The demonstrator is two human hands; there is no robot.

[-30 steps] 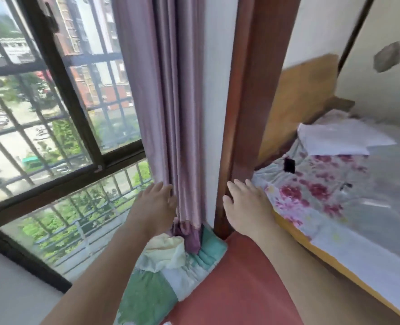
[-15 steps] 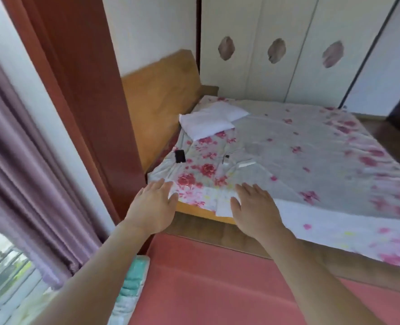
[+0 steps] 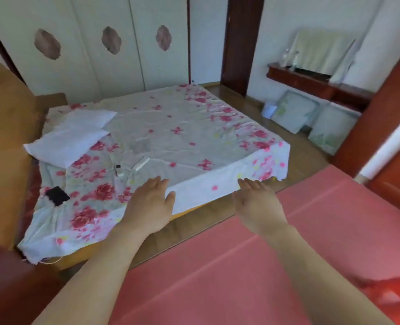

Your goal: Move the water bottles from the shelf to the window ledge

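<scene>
Person is holding both arms out over the pink mat [image 3: 241,266], left hand [image 3: 148,205] and right hand [image 3: 256,202] flat, fingers straight, gripping nothing. Hands are hovering at the floral bed [image 3: 171,127] edge. Water bottles [image 3: 289,57], blurry, are standing on the dark red shelf [image 3: 307,82] at the far right wall, well apart from both hands.

Both the left hand [image 3: 150,205] and right hand [image 3: 257,202] are hovering empty, fingers straight, before a floral bed [image 3: 182,134]; bottles [image 3: 290,57] are standing on a far shelf [image 3: 311,84].
</scene>
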